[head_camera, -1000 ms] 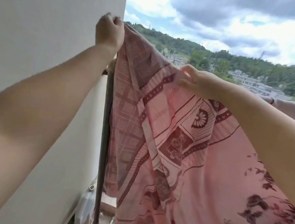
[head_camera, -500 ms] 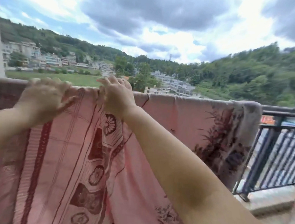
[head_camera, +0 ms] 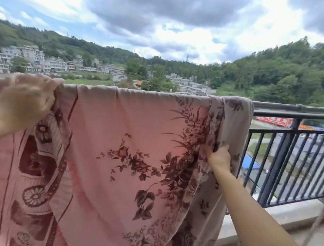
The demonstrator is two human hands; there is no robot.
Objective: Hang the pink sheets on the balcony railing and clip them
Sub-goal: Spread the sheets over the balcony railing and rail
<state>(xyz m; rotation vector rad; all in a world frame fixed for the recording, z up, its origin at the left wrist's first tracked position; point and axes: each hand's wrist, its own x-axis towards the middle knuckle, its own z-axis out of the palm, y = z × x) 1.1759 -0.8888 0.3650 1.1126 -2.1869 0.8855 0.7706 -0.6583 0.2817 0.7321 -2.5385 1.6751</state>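
The pink sheet [head_camera: 115, 148] hangs draped over the top bar of the balcony railing [head_camera: 299, 113], filling my view from nine o'clock across to about three. It is thin, soft cotton by the look of it, faded rose with dark maroon sprays of leaves and flowers on the right and round medallion bands on the left, and it falls in loose vertical folds.

My right hand [head_camera: 219, 159], at about three o'clock, has its fingers curled round a gathered bunch of cloth near the sheet's right edge, where the fabric is doubled and rumpled; I judge I am holding it there to tug the crumpled edge flat along the bar. My left hand [head_camera: 25, 101], at nine o'clock, sits up at the rail with the fabric's top fold; it is blurred, so I cannot tell whether its fingers pinch the cloth or merely press it down to stop it sliding.

Past the sheet, the dark metal bars run bare towards three o'clock above a pale concrete ledge. No clips are in sight, so clipping seems not yet done.
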